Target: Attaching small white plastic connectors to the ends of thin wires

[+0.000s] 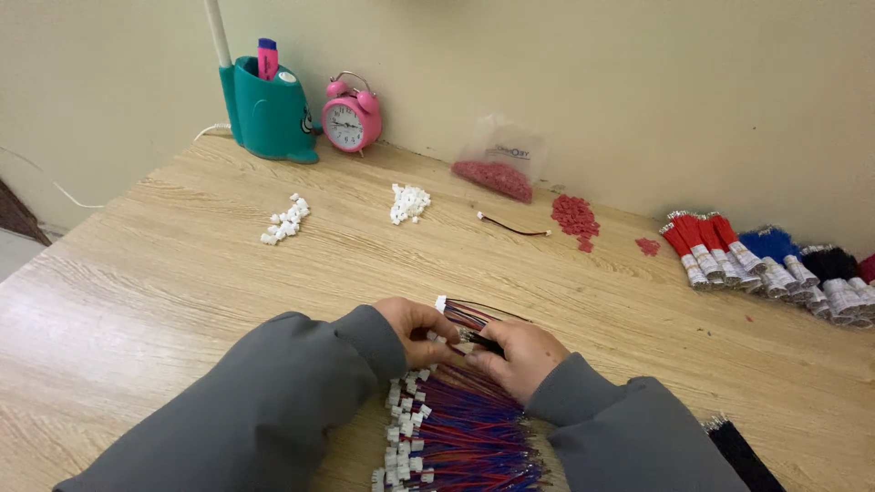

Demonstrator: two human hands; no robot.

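left hand [412,328] fingers pinch wire bundle [460,428] | right hand [519,357] fingers grip black-ended wire [484,341] | on bench [164,273]

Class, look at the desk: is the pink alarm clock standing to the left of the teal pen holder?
No, the pink alarm clock stands just to the right of the teal pen holder, both against the wall at the back of the wooden table.
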